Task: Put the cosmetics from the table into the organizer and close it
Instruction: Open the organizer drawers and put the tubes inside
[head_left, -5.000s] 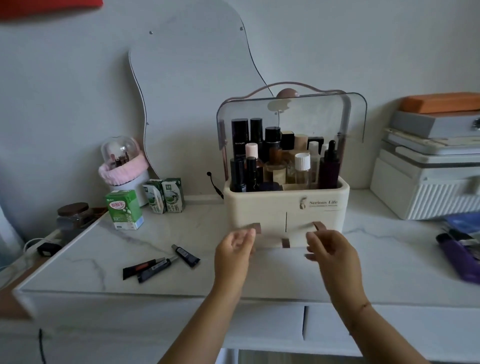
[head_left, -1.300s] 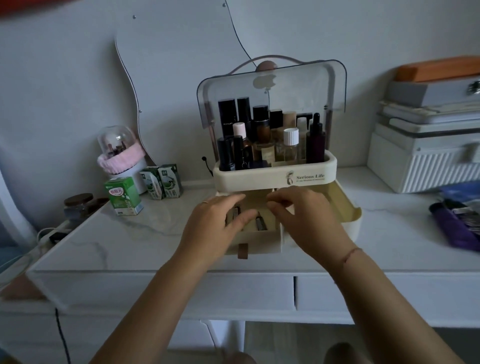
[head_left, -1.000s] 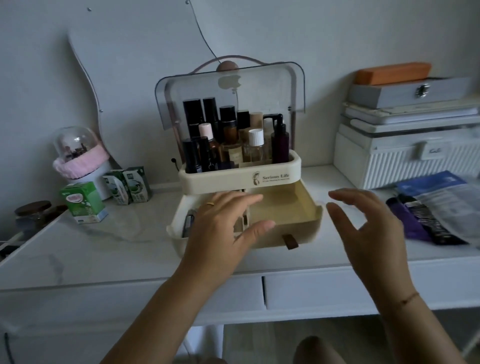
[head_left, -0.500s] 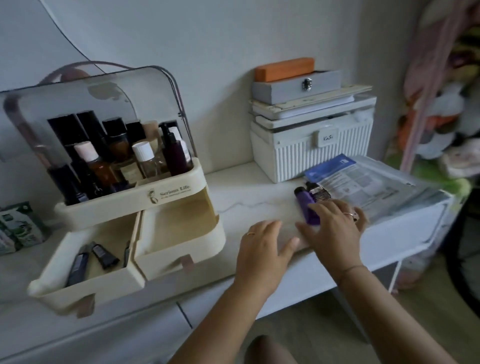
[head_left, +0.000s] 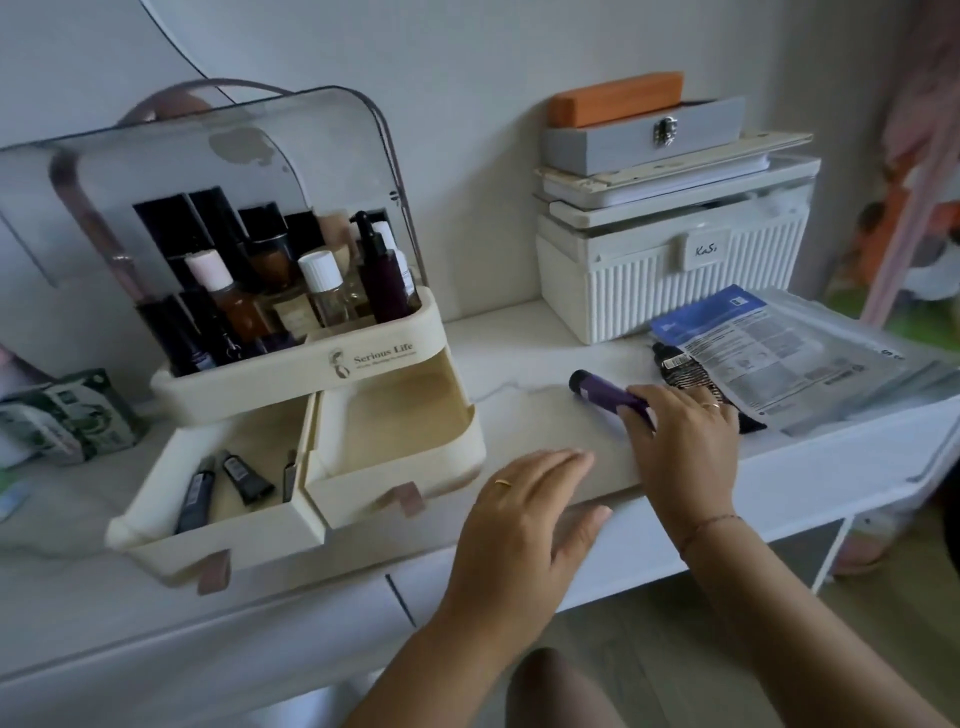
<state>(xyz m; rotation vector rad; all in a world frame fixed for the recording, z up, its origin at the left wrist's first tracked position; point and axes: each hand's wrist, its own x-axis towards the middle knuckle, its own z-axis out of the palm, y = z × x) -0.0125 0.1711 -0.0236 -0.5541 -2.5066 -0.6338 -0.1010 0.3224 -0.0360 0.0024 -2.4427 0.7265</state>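
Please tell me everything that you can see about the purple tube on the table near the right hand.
The purple tube is slim and round, glossy like plastic, with a darker cap at its far end. It lies flat on the white table, slanting back-left. The fingers of the right hand cover its near end; whether they grip it is unclear. A black patterned tube lies close on its right.

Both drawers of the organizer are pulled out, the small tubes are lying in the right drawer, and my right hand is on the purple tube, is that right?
Not quite: the head view shows the small tubes in the left drawer, while the right drawer looks empty. Both drawers are pulled out, and your right hand is on the purple tube.
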